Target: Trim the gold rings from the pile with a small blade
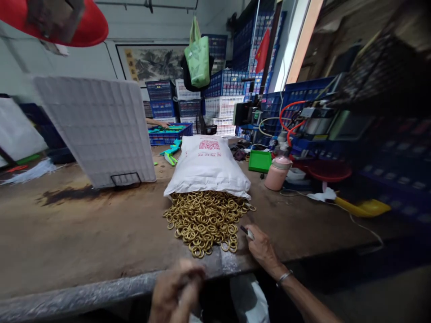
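A heap of brass-coloured rings [205, 220] spills onto the worktable [101, 237] from the mouth of a white woven sack [210, 170] with red print. To the right of the heap, my right hand [261, 246] is closed on a small dark-tipped tool [247, 232], whose kind I cannot make out. My left hand [178, 289] is at the table's front edge, below the heap. Motion smears its fingers, so whether it holds anything does not show.
A white ribbed panel [97, 130] stands on the left. Right of the sack are a green tray [260, 161], a pink bottle [278, 172] and a yellow scoop [365, 207]. Behind, another person's hand [163, 124] reaches over a blue crate [171, 134].
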Tool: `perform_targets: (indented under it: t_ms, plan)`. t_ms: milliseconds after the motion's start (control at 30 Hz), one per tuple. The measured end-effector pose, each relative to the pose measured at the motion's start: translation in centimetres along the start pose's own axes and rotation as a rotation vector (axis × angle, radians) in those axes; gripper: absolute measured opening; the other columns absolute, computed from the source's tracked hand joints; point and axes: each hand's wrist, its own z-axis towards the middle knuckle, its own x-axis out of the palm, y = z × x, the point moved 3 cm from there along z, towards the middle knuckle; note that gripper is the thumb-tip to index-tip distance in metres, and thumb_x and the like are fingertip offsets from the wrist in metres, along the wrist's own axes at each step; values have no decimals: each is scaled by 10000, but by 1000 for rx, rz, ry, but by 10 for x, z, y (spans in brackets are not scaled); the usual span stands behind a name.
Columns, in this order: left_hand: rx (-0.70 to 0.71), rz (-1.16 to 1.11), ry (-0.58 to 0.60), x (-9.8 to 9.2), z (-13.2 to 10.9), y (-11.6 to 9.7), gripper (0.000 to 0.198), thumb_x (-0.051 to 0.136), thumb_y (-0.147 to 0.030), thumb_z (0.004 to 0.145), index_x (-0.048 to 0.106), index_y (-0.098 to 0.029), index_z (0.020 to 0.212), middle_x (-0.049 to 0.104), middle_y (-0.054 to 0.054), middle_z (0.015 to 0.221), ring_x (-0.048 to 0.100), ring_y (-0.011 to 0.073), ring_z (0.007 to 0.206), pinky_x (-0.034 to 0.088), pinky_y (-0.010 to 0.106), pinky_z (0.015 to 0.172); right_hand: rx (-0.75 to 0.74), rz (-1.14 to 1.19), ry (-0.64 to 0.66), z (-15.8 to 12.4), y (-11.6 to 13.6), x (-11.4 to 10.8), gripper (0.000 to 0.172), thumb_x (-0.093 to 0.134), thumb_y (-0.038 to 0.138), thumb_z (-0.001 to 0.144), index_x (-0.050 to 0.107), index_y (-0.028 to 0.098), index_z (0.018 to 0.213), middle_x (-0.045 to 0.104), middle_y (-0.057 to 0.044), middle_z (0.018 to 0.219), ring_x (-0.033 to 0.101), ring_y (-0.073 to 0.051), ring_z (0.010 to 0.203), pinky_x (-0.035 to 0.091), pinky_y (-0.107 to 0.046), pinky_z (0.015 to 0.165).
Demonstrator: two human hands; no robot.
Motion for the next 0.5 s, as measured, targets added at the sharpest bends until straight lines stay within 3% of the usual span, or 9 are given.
perform_targets:
  t_ms: [67,167,267,367,500]
  plan:
    - [-203,2,-200,-8,29,46,209,474,-364,784,614,-221,842,633,39,780,597,199,724,499,326,685,96,-60,-41,17,-28,-12,320,375,68,698,573,168,929,597,-69,889,545,-163,813,388,-242,704]
    - [-371,71,-481,-27,57,123,343,461,-433,707,576,-151,867,619,84,840,592,245,817,482,365,760,193,-132,-40,45,-66,-26,327,388,62,705,575,159,955,570,-79,895,534,-158,743,353,-238,627]
    - [-399,317,-510,-45,76,178,449,403,-421,718,531,-107,1013,572,137,1000,558,268,933,445,395,840,256,-185,-12,69,-85,-28,304,407,113,742,561,158,1000,560,-77,873,522,-141,656,306,-235,556]
    - [-426,564,-460,-52,95,197,460,343,-386,770,484,-94,1096,524,163,1102,507,269,1037,417,393,882,233,-211,42,84,-81,-19,274,438,168,756,563,174,1000,565,-64,873,522,-135,636,292,-234,542]
    - [-446,659,-404,-43,122,195,440,307,-375,819,470,-104,1126,508,172,1155,458,277,1101,377,424,912,167,-232,90,77,-53,-2,290,441,175,752,558,196,1016,574,-54,920,543,-141,686,325,-235,588]
